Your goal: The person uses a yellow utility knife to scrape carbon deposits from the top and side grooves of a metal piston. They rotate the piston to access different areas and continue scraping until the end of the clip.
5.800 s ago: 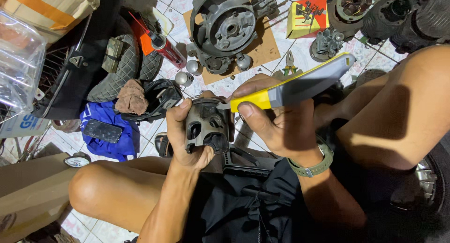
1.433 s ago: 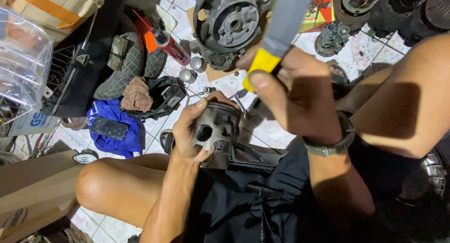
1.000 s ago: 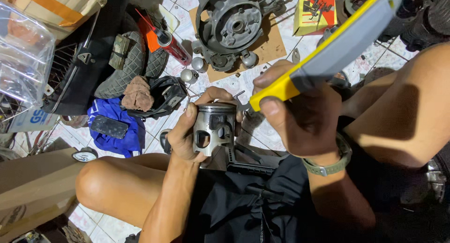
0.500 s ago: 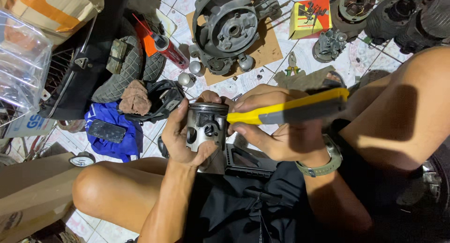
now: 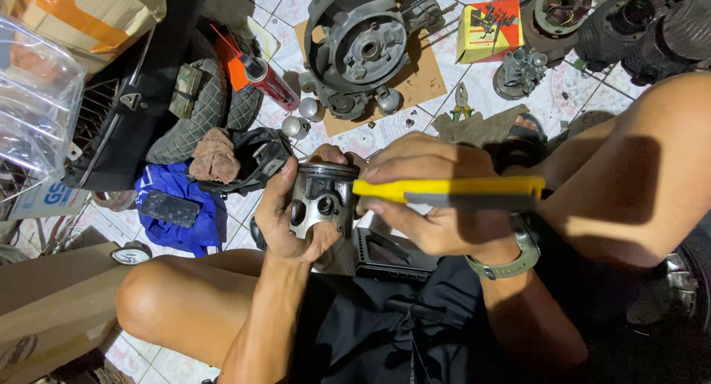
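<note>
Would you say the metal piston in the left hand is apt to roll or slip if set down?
The piston looks rigid and fairly heavy: solid grey metal. Being cylindrical, it would probably roll if laid sideways on the tiles. Its smooth skirt may be slippery, so the left hand wraps it.

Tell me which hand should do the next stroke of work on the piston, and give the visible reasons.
Probably the right hand. It grips the yellow-handled tool, held level with its tip at the side of the metal piston. The left hand is wrapped around the piston, holding it off the floor, so it is better placed to steady it.
</note>
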